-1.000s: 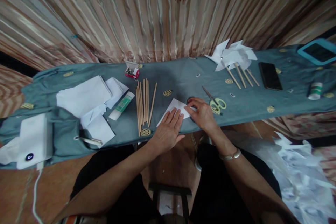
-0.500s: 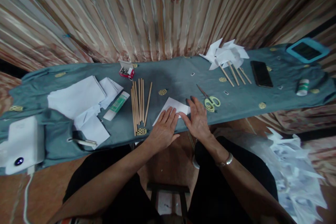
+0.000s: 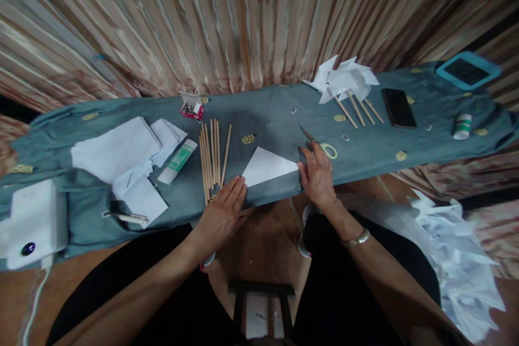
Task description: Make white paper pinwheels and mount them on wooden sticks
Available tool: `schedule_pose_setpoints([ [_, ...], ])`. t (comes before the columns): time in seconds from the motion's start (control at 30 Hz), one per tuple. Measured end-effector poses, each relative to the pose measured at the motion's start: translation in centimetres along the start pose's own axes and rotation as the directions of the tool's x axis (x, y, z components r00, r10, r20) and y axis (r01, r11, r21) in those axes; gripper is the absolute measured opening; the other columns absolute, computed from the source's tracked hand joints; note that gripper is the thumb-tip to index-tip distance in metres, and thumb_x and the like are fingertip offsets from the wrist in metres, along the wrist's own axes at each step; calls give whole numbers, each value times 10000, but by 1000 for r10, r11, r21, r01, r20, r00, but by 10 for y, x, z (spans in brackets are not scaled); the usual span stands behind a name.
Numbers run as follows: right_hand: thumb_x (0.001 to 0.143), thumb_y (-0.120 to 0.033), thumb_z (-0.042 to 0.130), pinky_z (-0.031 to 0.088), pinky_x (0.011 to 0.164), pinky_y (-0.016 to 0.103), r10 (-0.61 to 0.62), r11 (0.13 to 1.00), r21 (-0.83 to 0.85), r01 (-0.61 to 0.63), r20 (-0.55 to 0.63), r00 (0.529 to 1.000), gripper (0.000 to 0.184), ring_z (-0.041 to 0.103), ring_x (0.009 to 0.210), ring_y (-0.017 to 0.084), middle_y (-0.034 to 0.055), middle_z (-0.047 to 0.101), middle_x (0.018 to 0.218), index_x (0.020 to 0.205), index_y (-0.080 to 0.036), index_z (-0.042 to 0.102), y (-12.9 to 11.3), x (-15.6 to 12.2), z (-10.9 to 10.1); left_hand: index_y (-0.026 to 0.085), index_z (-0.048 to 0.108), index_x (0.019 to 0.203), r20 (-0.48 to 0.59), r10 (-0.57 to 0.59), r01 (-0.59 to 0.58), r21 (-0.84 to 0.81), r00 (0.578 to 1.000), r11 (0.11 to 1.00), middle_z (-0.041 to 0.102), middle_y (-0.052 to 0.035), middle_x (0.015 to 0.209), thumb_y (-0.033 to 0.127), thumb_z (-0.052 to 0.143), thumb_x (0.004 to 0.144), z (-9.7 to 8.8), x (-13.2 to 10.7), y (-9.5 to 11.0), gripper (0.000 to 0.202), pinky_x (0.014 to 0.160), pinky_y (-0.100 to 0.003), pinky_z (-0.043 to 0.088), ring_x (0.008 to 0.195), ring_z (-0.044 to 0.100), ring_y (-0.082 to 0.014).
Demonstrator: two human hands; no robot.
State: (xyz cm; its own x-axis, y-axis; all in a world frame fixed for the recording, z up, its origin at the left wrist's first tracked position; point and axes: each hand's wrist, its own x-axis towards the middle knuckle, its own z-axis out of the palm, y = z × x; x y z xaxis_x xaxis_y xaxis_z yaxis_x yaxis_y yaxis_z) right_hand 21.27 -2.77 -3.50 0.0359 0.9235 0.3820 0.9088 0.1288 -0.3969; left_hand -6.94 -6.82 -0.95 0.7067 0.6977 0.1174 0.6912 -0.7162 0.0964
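A white folded sheet of paper (image 3: 265, 166), triangular in outline, lies flat near the table's front edge. My left hand (image 3: 225, 208) rests at its left corner, fingers stretched out and fingertips touching the paper. At the right corner is my right hand (image 3: 318, 175), its thumb at the paper's tip and its fingers apart, reaching forward. Partly under that hand lies a pair of scissors (image 3: 329, 151) with light green handles; the blades point away to the left. Several wooden sticks (image 3: 211, 151) lie side by side just beyond my left hand.
Left: stacked white paper (image 3: 117, 146), a glue stick (image 3: 177, 161), a red box of pins (image 3: 192, 110), a white device (image 3: 36, 221). Right: paper pinwheels (image 3: 344, 81) on sticks, a phone (image 3: 399, 108), a green-and-white tube (image 3: 463, 126), a blue-framed tablet (image 3: 468, 71). More pinwheels (image 3: 454, 265) sit lower right.
My hands have spread apart along the paper's front edge, the left toward the sticks and the right over the scissors. More of the folded paper now shows between them.
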Motion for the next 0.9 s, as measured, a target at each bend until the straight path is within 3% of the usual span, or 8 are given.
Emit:
schedule_pose_setpoints([
  [0.27,871,-106,361,369,1093,554,-42,999,35,42,16,999,490,366,1402,320,181,433,1473,1330,-150,528,5,2,1,-5,534,1284,-63,28,-29,-9,998,1000,553,-257,1372,199,493,912,-10,-16,-12,426,1050,-476,487,1328,493,-336],
  [0.43,951,-229,347,340,1097,587,-31,988,149,29,12,999,407,407,1376,308,143,432,1498,1302,-213,553,-4,8,-12,24,595,1212,-71,-18,16,-28,997,999,617,-237,1295,217,517,913,-17,-7,-11,364,1020,-453,513,1259,562,-321],
  [0.6,928,-454,503,336,1085,597,-93,986,151,71,144,985,361,459,1341,348,158,475,1464,1135,-209,669,-17,13,-13,63,634,1152,-48,-78,75,-73,996,995,651,-222,1241,246,562,908,-25,2,-9,313,992,-458,525,1197,606,-316],
  [0.77,847,-360,623,400,1050,552,-89,961,275,38,173,981,187,536,1282,331,154,560,1380,948,-219,692,-17,14,-7,69,630,1147,-13,-124,123,-57,992,991,646,-212,1253,240,613,885,-32,9,-8,314,970,-434,538,1161,627,-309],
  [0.9,815,-265,611,421,1049,496,-83,914,406,10,163,983,66,582,1245,292,139,598,1336,820,-221,660,-15,16,-6,76,582,1237,-16,-189,187,-74,982,979,597,-226,1327,286,583,909,-31,15,-10,389,996,-437,517,1227,588,-310],
])
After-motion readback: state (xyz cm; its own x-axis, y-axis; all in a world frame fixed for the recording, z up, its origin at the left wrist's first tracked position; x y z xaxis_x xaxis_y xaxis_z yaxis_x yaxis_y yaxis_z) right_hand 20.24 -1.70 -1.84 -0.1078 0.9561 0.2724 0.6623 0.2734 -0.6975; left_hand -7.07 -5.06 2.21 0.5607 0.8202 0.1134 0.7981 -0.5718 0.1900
